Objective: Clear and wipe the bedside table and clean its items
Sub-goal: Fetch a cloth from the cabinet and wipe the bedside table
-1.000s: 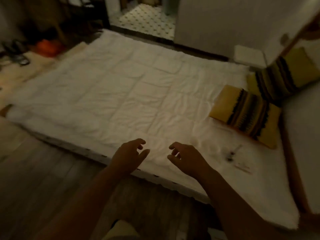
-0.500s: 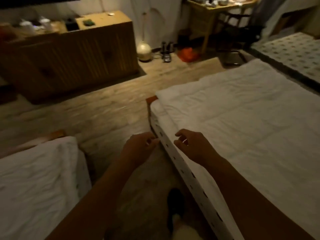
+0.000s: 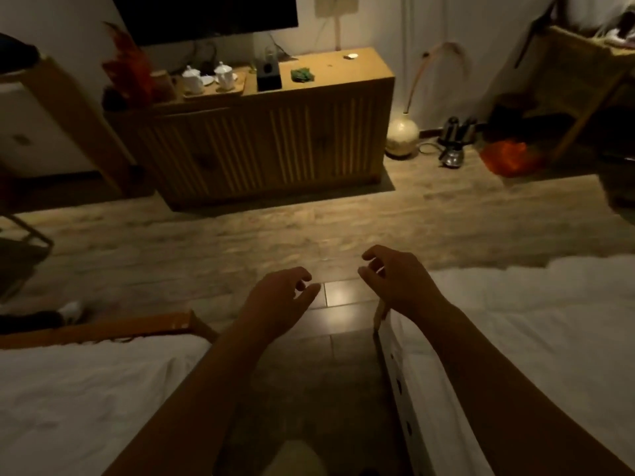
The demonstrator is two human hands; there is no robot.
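- At 8 o'clock a bed with white bedding (image 3: 86,389) is seen, with a wooden frame edge at its far end.
- At 10 o'clock a red leafy ornament (image 3: 129,70) is placed on the left end of a wooden cabinet (image 3: 275,142) with ribbed doors.
- Toward 11 o'clock two white lidded cups (image 3: 192,79) are set on a tray (image 3: 213,92) on the cabinet top. A black box (image 3: 268,77) is just beside the tray, and a small green thing (image 3: 302,76) is near the box.
- At 12 o'clock a dark screen (image 3: 206,15) is fixed on the wall above the cabinet.
- At 7 o'clock the left hand (image 3: 278,300) is held over the floor (image 3: 206,242), its fingers loosely curled. Nothing is gripped by it.
- At 4 o'clock the right hand (image 3: 398,280) is held beside the left one, apart from it, fingers also loosely curled and empty.
- At 2 o'clock a round lit lamp (image 3: 402,137) is placed on the floor, with a metal kettle (image 3: 452,146) and an orange thing (image 3: 508,159) near it.
- At 4 o'clock, further out, a second white bed (image 3: 532,338) is seen.
- Where the bedside table is cannot be told.
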